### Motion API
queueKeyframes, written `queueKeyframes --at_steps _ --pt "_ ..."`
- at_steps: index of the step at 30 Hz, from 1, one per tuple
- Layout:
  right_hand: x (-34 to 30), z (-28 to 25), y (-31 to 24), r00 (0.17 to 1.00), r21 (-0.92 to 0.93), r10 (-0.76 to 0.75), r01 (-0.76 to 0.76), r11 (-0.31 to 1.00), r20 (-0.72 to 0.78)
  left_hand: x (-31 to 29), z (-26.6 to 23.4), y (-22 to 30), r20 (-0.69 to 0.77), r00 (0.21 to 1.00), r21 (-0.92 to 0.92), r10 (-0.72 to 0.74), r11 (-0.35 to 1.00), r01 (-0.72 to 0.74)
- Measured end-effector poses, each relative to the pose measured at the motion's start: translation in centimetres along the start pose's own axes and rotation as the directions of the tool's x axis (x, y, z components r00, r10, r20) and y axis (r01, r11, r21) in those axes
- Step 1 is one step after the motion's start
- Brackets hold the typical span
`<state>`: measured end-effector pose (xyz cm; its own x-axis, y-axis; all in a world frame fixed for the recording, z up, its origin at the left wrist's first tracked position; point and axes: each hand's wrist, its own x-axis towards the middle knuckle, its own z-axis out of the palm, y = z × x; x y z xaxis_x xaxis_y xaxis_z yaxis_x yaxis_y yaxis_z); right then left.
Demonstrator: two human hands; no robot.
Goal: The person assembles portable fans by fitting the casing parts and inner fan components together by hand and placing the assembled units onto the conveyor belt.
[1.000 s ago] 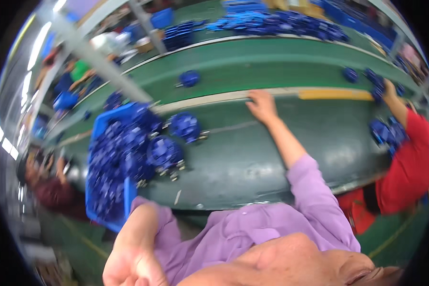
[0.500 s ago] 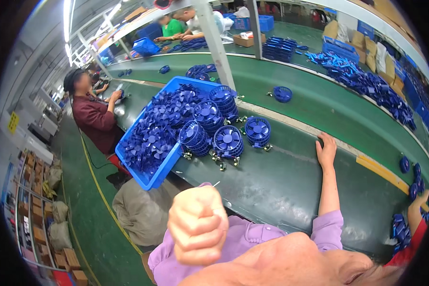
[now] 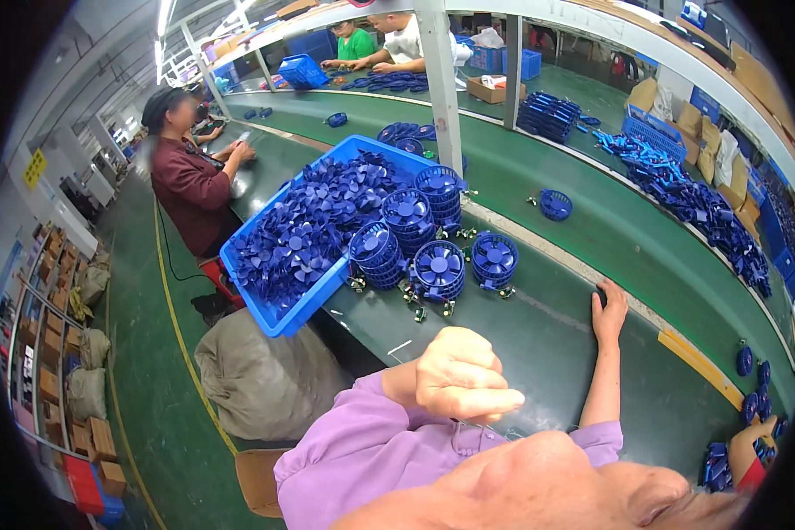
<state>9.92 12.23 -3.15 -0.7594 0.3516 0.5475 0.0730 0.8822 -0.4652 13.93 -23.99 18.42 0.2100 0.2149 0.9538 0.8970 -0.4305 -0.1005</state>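
Observation:
My left hand (image 3: 464, 375) is raised in front of my chest, curled into a fist, and nothing shows between its fingers. Flat on the far edge of the dark green table (image 3: 539, 336) lies my right hand (image 3: 609, 314), its fingers loosely stretched and nothing in them. Left of it stand several stacks of round blue fan cages with blades inside, the nearest being one fan stack (image 3: 495, 258). Small circuit boards on wires hang from the stacks. Beside them a blue crate (image 3: 283, 320) is heaped with loose blue fan blades (image 3: 314, 230).
Past the table runs a green conveyor belt (image 3: 503, 172) carrying a single fan cage (image 3: 555, 205). A white post (image 3: 439, 97) rises behind the crate. A co-worker in maroon (image 3: 190, 181) stands at left, above a large sack (image 3: 261, 375). Another person's hand (image 3: 751, 446) reaches in at lower right.
My left fist has moved right and slightly down. My right hand stays resting at the table's far edge. The whole view has shifted a little, and the stacks stand unchanged.

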Motion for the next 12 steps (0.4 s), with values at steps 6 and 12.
queueKeyframes --at_steps 6,12 --pt "0.1 0.2 0.1 1.0 0.004 -0.017 0.017 1.0 -0.01 -0.7 0.5 0.4 0.01 0.988 0.002 -0.157 0.988 0.157" --pt "0.1 0.1 -0.1 1.0 0.003 0.0 0.0 1.0 0.008 -1.0 1.0 0.2 0.023 0.975 -0.008 -0.22 0.975 0.22"
